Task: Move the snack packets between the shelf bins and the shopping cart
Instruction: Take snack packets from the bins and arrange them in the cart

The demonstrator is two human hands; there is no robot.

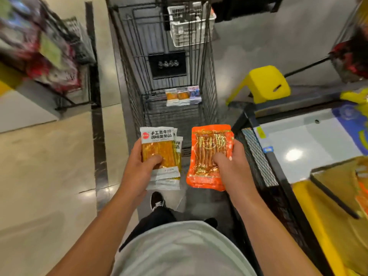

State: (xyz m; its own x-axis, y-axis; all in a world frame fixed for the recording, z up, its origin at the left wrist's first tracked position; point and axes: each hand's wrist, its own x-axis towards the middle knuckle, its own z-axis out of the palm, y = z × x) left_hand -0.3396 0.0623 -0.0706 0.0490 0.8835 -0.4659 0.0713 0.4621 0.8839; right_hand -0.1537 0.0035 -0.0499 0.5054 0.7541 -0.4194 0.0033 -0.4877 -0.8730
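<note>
My left hand grips a small stack of white-and-yellow snack packets with black printed characters. My right hand grips a stack of orange snack packets, thumb pressed on top. Both stacks are held side by side above the near end of the black wire shopping cart. Inside the cart, on the raised fold-out seat, lie three small packets: two yellow and one blue.
A yellow plastic stool stands right of the cart. At the right edge is a dark-framed shelf with a white surface and yellow bins. A blurred rack of packets is at the left. A white crate sits beyond the cart.
</note>
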